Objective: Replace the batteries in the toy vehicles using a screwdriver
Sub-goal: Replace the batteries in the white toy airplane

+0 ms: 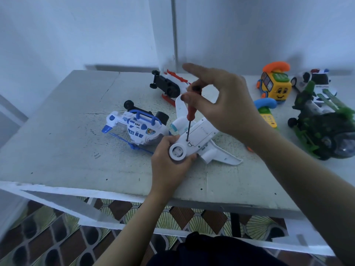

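The white toy plane (pixel 211 131) lies belly-up on the table (pixel 57 141), and its battery cover (pixel 197 134) looks closed. The screwdriver (pixel 190 114) has its tip at a screw by the cover's edge. The right hand (pixel 224 100) pinches the red handle from above, and the left hand (pixel 167 160) grips the plane's round end. This looks like an early stage: no batteries are out. A blue-and-white helicopter (pixel 138 127) lies just left of the plane and a green helicopter (pixel 322 127) well to its right; I cannot tell if either is done.
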